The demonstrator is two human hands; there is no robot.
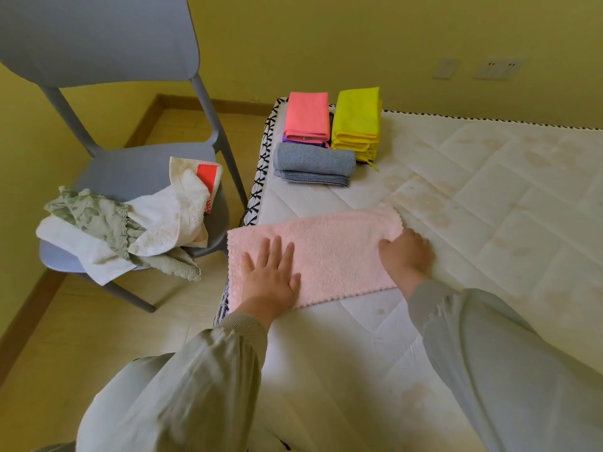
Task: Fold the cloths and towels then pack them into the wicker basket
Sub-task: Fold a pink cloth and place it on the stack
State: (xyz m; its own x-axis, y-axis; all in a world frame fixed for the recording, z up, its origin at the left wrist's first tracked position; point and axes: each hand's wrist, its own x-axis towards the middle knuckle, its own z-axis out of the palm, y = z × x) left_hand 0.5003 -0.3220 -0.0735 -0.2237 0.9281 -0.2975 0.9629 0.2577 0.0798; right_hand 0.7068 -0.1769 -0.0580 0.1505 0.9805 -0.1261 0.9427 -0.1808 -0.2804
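A pale pink towel (329, 252) lies folded into a long strip on the white mattress (473, 197) near its left edge. My left hand (272, 277) presses flat on the towel's left half with straight fingers. My right hand (406, 252) is at the towel's right end, fingers curled round its edge. At the mattress's far left corner sit folded stacks: a coral-pink cloth (306, 115) over a purple one, yellow cloths (357, 122), and a grey-blue towel (315, 163). No wicker basket is in view.
A grey plastic chair (140, 171) stands on the floor left of the mattress, holding a loose heap of unfolded white, green and red-patched cloths (130, 220). A yellow wall with sockets (497, 69) runs behind the mattress.
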